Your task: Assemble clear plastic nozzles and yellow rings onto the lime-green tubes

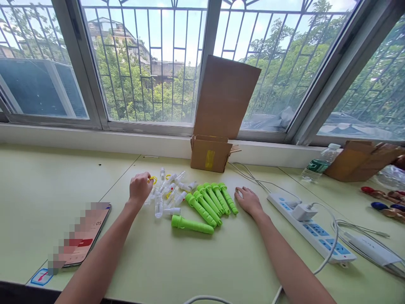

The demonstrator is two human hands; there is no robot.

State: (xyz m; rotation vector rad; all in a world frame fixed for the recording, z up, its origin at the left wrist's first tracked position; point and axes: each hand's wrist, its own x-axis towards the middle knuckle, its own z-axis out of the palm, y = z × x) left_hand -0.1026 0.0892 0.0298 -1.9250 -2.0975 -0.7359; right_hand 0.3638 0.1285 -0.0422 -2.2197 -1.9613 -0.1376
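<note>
My left hand (139,189) is closed at the left side of a pile of small clear plastic tubes (158,207). At its fingertips a small yellow ring (153,180) shows, pinched between thumb and fingers. My right hand (248,200) lies on the table with its fingers loosely spread and nothing in them. Just left of it is a row of several bright green ribbed plastic tubes (207,202) with threaded ends. One more green tube (192,225) lies crosswise in front of that row. Other yellow rings (168,177) are mixed in among the clear pieces.
An open cardboard box (209,154) stands against the windowsill. To the right are a power strip (311,230) with cables, a white adapter (373,248), a water bottle (320,162) and another cardboard box (354,160). A phone (85,236) lies on the left.
</note>
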